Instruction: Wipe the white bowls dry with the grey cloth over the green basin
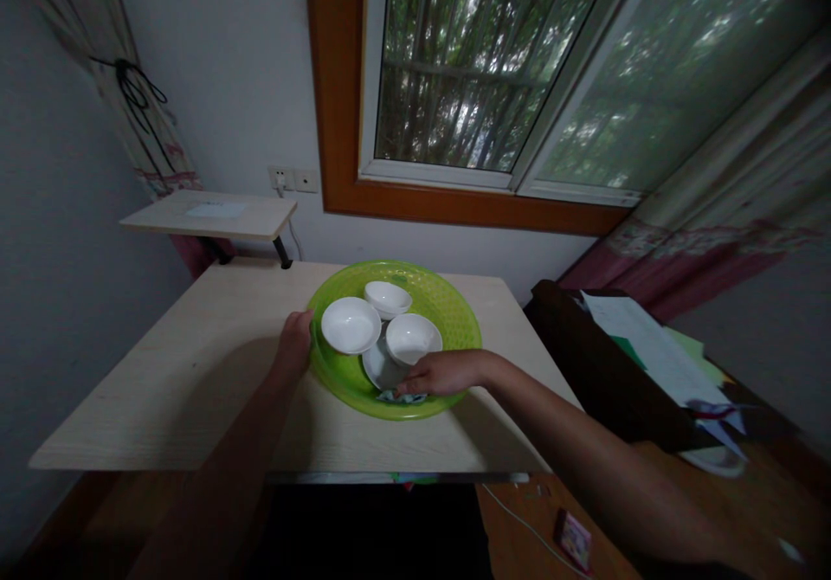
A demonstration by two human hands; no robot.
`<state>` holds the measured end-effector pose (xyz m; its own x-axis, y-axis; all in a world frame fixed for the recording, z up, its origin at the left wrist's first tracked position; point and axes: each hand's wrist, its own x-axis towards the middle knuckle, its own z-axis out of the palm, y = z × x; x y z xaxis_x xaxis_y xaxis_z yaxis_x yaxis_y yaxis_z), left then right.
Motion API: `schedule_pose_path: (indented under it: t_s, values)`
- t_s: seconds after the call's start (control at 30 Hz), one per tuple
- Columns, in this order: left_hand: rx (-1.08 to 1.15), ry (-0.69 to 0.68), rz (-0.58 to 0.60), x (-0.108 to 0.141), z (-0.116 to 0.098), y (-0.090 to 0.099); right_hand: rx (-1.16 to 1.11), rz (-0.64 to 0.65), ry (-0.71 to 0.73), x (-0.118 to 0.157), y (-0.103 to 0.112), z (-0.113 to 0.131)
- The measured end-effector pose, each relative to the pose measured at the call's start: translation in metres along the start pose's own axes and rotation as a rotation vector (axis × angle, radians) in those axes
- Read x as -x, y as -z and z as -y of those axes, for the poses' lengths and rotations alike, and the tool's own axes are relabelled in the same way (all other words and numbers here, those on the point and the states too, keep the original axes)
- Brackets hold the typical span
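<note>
1. One small raised shelf (214, 216) at far left, sheet on it. Clear of both hands.
2. Left hand (297, 338) at the left rim of the green basket (454, 303). Fingers narrow, close together against the rim; can't tell if they actually clamp it. Basket sits on the table (519, 329). Steady inward pressure there should do, no lifting.
3. Left bowl (351, 325): white, upright, nearest the left hand. Its near side overlaps the plate's edge in view (contact can't be confirmed). Easy to nudge if the basket jerks.
4. Back bowl (388, 294): upright, behind the other two. Best left alone while the right hand works at the front.
5. White plate (377, 368): low in the basket, partly hidden by the bowls. Looks like the piece most likely to shift under a careless push.
6. Crumpled cloth-like piece (393, 397): near front wall, under the right fingertips. Light pressure, short moves, wrist low.
7. Right bowl (414, 334): upright, just beside the right hand. Watch knuckle clearance; a bump could tip it.
8. Right hand (447, 372): reaches over the basket's front right, fingers narrow and angled down. Touching the piece, apparently; can't tell if pinching.
</note>
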<state>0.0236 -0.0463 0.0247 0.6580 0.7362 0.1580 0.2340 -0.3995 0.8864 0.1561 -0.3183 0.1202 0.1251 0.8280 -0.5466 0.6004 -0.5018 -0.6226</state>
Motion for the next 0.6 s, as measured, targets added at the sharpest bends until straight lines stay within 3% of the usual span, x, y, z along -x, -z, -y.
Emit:
schedule_pose_path:
  t_s: [0.13,0.27,0.37,0.47,0.6]
  values:
    - [-0.064,-0.036,-0.006,-0.001,0.004,-0.002,-0.007,0.016,0.038,-0.006,-0.005,0.005]
    - [-0.002,-0.039,-0.028,0.0,0.002,-0.001,-0.243,0.047,0.088,-0.04,-0.025,0.018]
    - [0.052,-0.047,-0.052,0.002,-0.002,0.0,-0.535,-0.025,0.098,-0.072,-0.042,0.032]
    - [0.038,-0.036,-0.053,0.003,-0.004,0.001,-0.668,-0.129,0.099,-0.094,-0.053,0.044]
    - [-0.133,-0.055,-0.002,0.001,-0.002,0.001,-0.654,-0.116,0.112,-0.092,-0.049,0.046]
